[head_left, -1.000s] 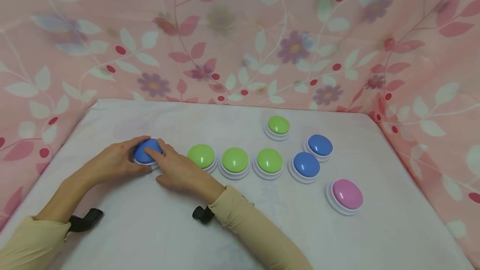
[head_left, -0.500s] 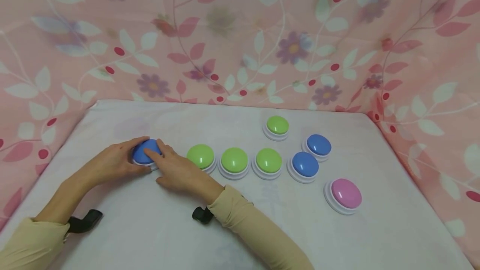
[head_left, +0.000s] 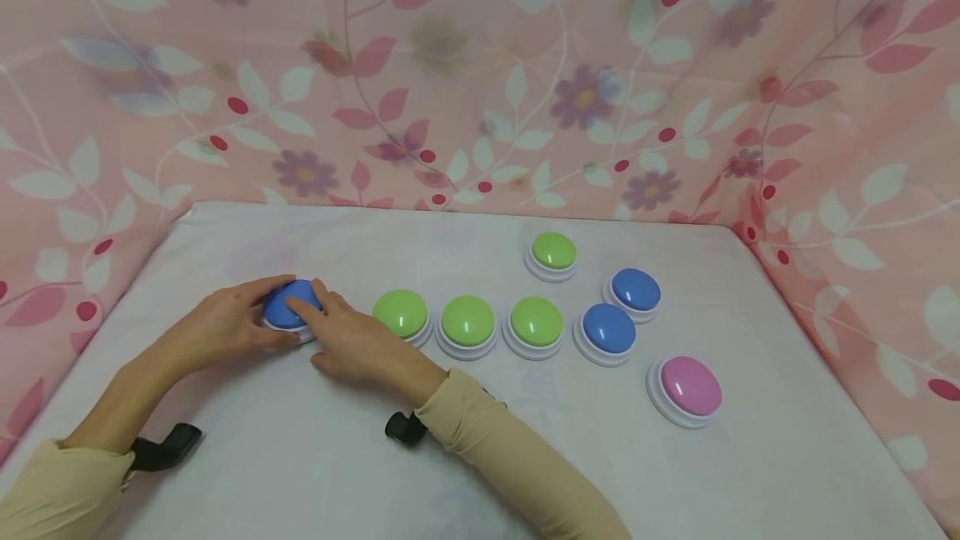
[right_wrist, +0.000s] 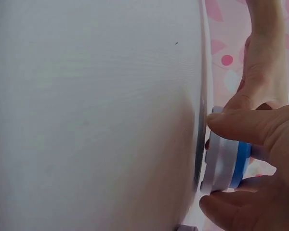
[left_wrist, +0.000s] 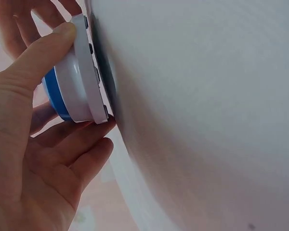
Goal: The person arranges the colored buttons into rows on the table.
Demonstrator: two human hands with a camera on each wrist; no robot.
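Both hands hold a dome-topped push button with a blue cap (head_left: 282, 312) and a white base (left_wrist: 74, 91), at the left of the white-covered table. My left hand (head_left: 228, 319) grips it from the left, its thumb on the base's near side and fingers reaching round the far side. From the right, my right hand (head_left: 363, 344) grips it too, one finger lying over the blue cap. Small dark feet show under the base in the left wrist view, with a narrow gap above the cloth. In the right wrist view, the right thumb (right_wrist: 236, 122) presses near the base's rim.
Right of the hands runs a row: green buttons (head_left: 468, 321) and a blue button (head_left: 608, 328). Behind it stand another green button (head_left: 553, 251) and a second blue button (head_left: 636, 289). A pink button (head_left: 691, 386) sits front right. Floral fabric (head_left: 480, 107) surrounds the table.
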